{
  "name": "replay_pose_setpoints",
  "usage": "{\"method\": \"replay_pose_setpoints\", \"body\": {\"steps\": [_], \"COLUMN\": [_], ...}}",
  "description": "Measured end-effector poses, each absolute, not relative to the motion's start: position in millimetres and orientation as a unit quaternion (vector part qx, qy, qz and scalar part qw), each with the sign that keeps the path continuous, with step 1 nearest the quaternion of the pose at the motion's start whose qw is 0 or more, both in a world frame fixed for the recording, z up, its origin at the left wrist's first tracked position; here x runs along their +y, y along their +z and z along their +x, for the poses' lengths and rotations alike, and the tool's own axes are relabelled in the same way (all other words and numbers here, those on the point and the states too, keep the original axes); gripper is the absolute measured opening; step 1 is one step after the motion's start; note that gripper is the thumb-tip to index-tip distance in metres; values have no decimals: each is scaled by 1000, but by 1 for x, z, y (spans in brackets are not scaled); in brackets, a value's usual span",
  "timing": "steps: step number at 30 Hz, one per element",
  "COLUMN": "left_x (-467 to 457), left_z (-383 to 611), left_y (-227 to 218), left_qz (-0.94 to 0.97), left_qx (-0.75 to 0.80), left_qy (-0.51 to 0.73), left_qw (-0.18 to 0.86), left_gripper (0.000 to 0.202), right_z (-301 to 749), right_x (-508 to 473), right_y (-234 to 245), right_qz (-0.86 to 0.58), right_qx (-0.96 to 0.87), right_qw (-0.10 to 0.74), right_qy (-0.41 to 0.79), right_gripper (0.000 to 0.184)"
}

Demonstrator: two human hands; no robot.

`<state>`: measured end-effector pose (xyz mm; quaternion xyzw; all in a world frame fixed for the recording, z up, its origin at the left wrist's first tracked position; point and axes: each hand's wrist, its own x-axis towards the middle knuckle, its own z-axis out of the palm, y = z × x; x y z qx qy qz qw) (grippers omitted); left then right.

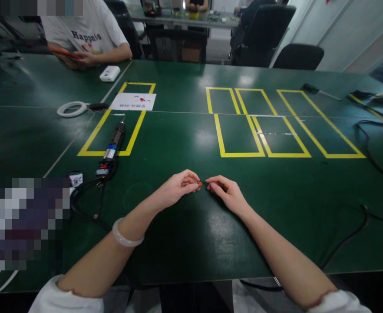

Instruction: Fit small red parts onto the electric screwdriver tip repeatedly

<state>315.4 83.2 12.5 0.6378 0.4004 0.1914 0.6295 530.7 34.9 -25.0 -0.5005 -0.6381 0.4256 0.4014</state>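
Observation:
My left hand (180, 188) pinches a small orange-red piece (200, 184) between thumb and fingertips, just above the green table (178, 243). The piece is too small for me to tell its kind. Close by on the right is my right hand (226, 191), its fingers curved and a little apart, with nothing visible between them. Its fingertips point at the orange-red piece across a narrow gap. Left of my hands lies a black electric screwdriver (113, 141) with a blue and silver band, its tip pointing away from me.
Yellow tape frames (242, 155) mark the table. A printed card (133, 101), a coiled white cable (71, 109) and a white box (110, 73) lie on the far left. A screwdriver (321, 92) and black cables (374, 143) lie right. Across the table sits a person (87, 39).

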Motion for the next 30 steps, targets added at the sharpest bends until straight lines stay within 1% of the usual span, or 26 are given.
{"method": "replay_pose_setpoints", "body": {"steps": [5,9,14,17,19,21,23,25,30], "left_x": [81,76,72,71,71,71,72,72,71], "left_z": [318,320,322,322,322,322,322,321,320], "left_y": [3,3,3,1,0,-1,-1,-1,-3], "left_qz": [626,625,683,686,686,693,704,712,730], "left_qx": [401,393,399,407,411,408,402,394,379], "left_qy": [192,219,238,246,245,252,263,271,270], "left_qw": [641,638,563,550,549,539,524,514,501], "left_gripper": [26,23,26,30,29,25,23,20,15], "right_z": [525,522,521,522,522,522,522,522,524], "right_x": [34,34,34,33,32,32,32,33,34], "right_y": [-24,-25,-25,-24,-24,-25,-27,-27,-25], "right_qz": [-474,-470,-477,-470,-461,-454,-450,-453,-470], "right_qx": [-597,-590,-624,-658,-685,-698,-692,-681,-685], "right_qw": [413,402,401,415,415,413,416,417,396], "right_qy": [498,519,471,417,382,369,381,395,391], "right_gripper": [23,26,17,10,8,11,20,24,14]}}
